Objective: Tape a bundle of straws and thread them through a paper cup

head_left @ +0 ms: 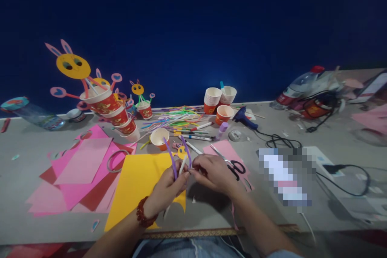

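Observation:
My left hand (171,183), with a red bead bracelet at its wrist, is closed on a purple pipe cleaner (170,154) and a white stem (182,164). My right hand (211,171) is closed, its fingertips pinching at the base of a second purple pipe cleaner (186,150), right against the left fingers. Both purple pieces stick upward. Just beyond the hands lies a small yellow paper face (182,152) with pink ears, partly hidden by the stems. Under my left hand is a yellow paper sheet (139,185) with a cut edge.
A paper cup (160,138) stands ahead, before many colored pipe cleaners (178,117). Finished bunny cups (102,102) lean at left above pink paper sheets (84,161). Scissors (231,163) lie on pink paper at right. Behind are stacked cups (212,98) and a blue glue gun (244,118).

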`<state>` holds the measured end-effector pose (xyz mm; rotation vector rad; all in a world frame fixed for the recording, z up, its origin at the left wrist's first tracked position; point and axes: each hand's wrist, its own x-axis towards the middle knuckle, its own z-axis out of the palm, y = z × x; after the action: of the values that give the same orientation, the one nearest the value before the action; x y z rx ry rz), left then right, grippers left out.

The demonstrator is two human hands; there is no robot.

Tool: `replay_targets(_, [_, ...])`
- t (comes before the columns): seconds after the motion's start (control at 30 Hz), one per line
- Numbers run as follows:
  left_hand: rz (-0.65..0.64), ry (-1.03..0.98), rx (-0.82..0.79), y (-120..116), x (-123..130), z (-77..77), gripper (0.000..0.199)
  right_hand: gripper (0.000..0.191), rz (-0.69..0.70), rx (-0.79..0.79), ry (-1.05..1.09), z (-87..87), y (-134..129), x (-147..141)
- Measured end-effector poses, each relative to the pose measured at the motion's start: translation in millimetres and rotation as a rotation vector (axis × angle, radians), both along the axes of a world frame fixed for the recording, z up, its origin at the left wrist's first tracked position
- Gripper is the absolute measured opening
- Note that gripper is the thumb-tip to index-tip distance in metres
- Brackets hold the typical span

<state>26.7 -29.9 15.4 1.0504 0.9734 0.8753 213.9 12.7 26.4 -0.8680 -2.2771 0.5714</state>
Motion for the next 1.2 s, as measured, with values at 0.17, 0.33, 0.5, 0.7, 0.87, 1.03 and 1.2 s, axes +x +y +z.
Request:
replay_targets(0.17, [-0.095, -0.074, -0.037, 1.7, -2.1, -6.2, 0.039, 0.021, -0.062, -0.393, 0.352, -3.0, 0.3, -2.7])
replay_targets(0.33, [-0.154, -0.165, -0.138, 2.0, -2.2, -12.9, 0.034, 0.024, -0.073, -0.709, 0.653, -14.0, 3.4, -6.7])
replay_targets(0.5, [-0.126, -0.232, -0.148, 4.8, -0.6, -9.4, 0.034, 0.013, -0.214, -0.234, 0.669, -13.3, 1.8, 1.2])
replay_targets(0.7, [-0.199, 0.005, -0.031, -0.1, 3.4, -8.8, 0.041, 0.033, -0.153, 0.071, 0.498, -12.7, 1.2, 3.3])
replay_targets(0.87, [-0.355, 0.077, 0.048, -4.2, 3.2, 0.2, 0.042, 0.018, -0.242, -0.159, 0.581, -18.2, 3.0, -0.7])
replay_targets(1.03, [-0.450, 0.159, 0.173, -5.5, 1.2, 8.2, 0.039, 0.028, -0.142, -0.518, 0.681, -14.7, 5.9, -3.2])
replay_targets(1.2, [-0.500, 0.089, 0.087, -5.4, -1.3, 4.0, 0.043, 0.035, 0.050, -0.787, 0.699, -10.7, 3.4, -5.7])
